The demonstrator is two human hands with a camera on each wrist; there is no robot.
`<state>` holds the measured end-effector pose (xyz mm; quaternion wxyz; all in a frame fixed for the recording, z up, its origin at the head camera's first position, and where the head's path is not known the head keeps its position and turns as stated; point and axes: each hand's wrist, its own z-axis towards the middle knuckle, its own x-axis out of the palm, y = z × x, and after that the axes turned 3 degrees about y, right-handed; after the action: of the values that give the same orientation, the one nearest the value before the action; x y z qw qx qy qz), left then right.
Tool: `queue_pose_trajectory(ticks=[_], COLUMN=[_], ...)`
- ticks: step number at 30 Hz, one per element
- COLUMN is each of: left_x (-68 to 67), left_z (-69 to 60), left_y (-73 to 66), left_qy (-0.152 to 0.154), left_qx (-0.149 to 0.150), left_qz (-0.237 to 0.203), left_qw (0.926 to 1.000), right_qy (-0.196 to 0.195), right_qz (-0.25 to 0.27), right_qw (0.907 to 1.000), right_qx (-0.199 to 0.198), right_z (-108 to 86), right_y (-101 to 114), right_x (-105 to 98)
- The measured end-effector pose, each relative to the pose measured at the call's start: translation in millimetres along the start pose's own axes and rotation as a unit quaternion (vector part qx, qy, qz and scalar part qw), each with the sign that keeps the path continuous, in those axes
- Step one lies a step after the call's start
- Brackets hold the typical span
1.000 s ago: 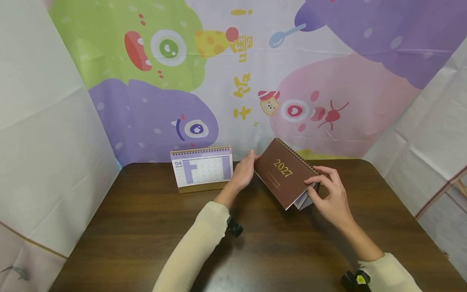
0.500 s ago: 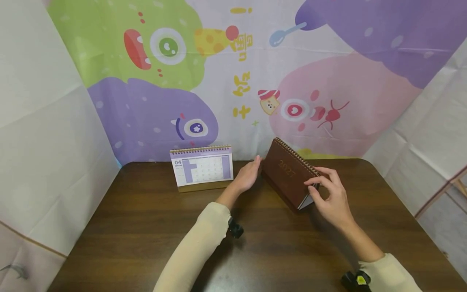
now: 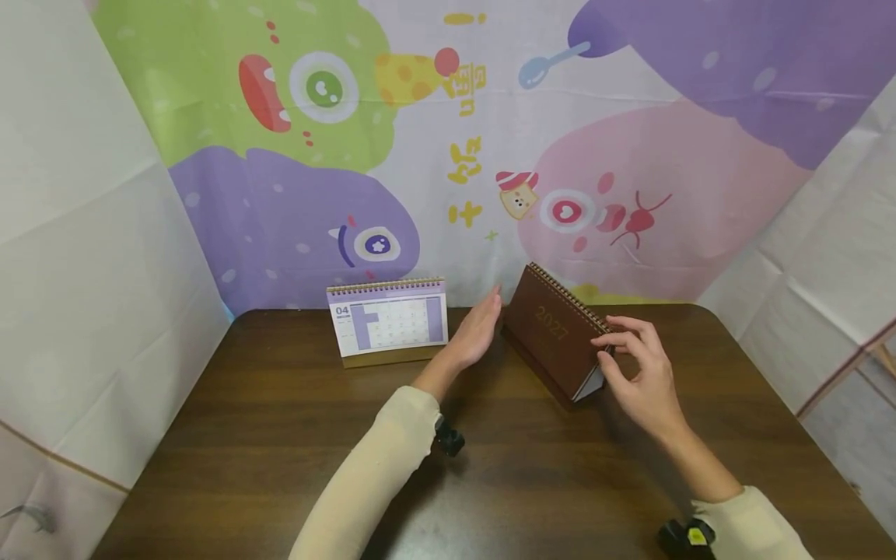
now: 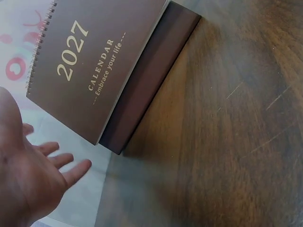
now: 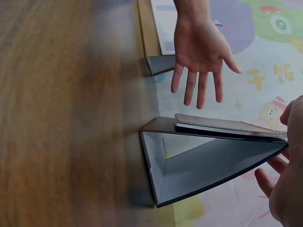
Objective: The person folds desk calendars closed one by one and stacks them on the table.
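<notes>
A brown 2027 desk calendar (image 3: 553, 334) stands at an angle on the table, its spiral binding on top and its cover facing front left. Below the pages, the left wrist view shows the stand's dark base strip (image 4: 151, 78). My left hand (image 3: 477, 330) is beside the calendar's left end, fingers straight and palm toward it, with a gap between them in both wrist views. Around the top right corner my right hand (image 3: 644, 373) has its thumb and fingers loosely bent and apart; whether a fingertip touches the corner is hidden. The right wrist view shows the hollow triangular stand (image 5: 203, 165).
A purple-and-white desk calendar (image 3: 392, 323) showing month 04 stands to the left of my left hand. Behind the dark wooden table (image 3: 532, 482) hangs a cartoon-printed cloth (image 3: 462, 257). Pale cloth walls (image 3: 84, 194) flank both sides.
The brown cover, lifted off the stand one second ago, has dropped back flat against it. My left hand has come off the cover and straightened. My right hand has shifted slightly right.
</notes>
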<state>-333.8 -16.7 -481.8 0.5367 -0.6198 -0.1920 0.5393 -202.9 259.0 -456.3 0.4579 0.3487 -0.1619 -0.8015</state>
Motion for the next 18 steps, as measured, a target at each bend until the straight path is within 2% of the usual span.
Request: queue_pose_trajectory(ticks=[1,4,8,12,18], left_x=[-2.1,-2.7,-3.0,-3.0,2.4], left_z=[-7.0,-10.7,-9.5,-9.4,-6.8], left_y=[-15.4,-24.4,-22.5,-21.6,-17.9], left_qy=[-0.002,-0.016,-0.023,-0.008,0.002], left_qx=[-0.007,-0.004,-0.003,-0.006,0.000], left_qz=[-0.007,-0.003,-0.011,-0.009,-0.014], left_qw=[1.0000,0.9999,0.9997,0.9999,0.9999], right_qy=[-0.003,-0.012,-0.028,-0.047,-0.054], right_qz=[0.007,0.029,0.033,0.015,0.005], right_qw=[1.0000,0.9995,0.9991,0.9982,0.9958], right_qx=[-0.001,-0.005,0.002,0.036,0.074], right_z=[1.2,4.3,6.3,5.4,2.8], right_y=[-0.2,-0.5,0.6,2.2,2.8], right_x=[-1.2,-3.9,-3.9,-3.4,-1.8])
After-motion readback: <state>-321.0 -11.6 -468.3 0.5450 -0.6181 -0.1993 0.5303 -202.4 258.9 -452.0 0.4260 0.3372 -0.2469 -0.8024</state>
